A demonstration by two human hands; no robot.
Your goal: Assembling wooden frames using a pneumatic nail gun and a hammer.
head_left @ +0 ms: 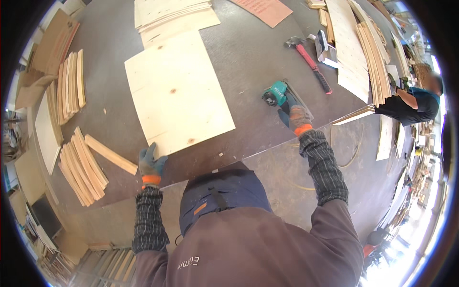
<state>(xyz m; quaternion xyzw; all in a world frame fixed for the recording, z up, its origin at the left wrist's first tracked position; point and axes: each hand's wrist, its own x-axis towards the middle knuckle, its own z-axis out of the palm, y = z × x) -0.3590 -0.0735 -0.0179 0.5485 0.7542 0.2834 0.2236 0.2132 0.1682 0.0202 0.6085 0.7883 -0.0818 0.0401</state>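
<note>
In a grey glove with an orange cuff, my left hand (152,164) is at the near-left corner of a pale plywood panel (181,95), its fingers and thumb around that corner. The panel lies flat on the dark table, its far end against a stack of plywood sheets (174,19). My right hand (297,117), gloved the same way, is closed round the handle of a teal nail gun (276,93) that rests on the table to the right of the panel. Beyond it lies a claw hammer (311,62) with a red and black handle.
Wooden strips (83,167) lie in bundles at the left, one loose strip (111,154) beside them. More strips (373,64) and long boards (345,48) are stacked at the right. A co-worker (411,103) stands past the right edge. A yellowish hose (306,187) lies on the floor.
</note>
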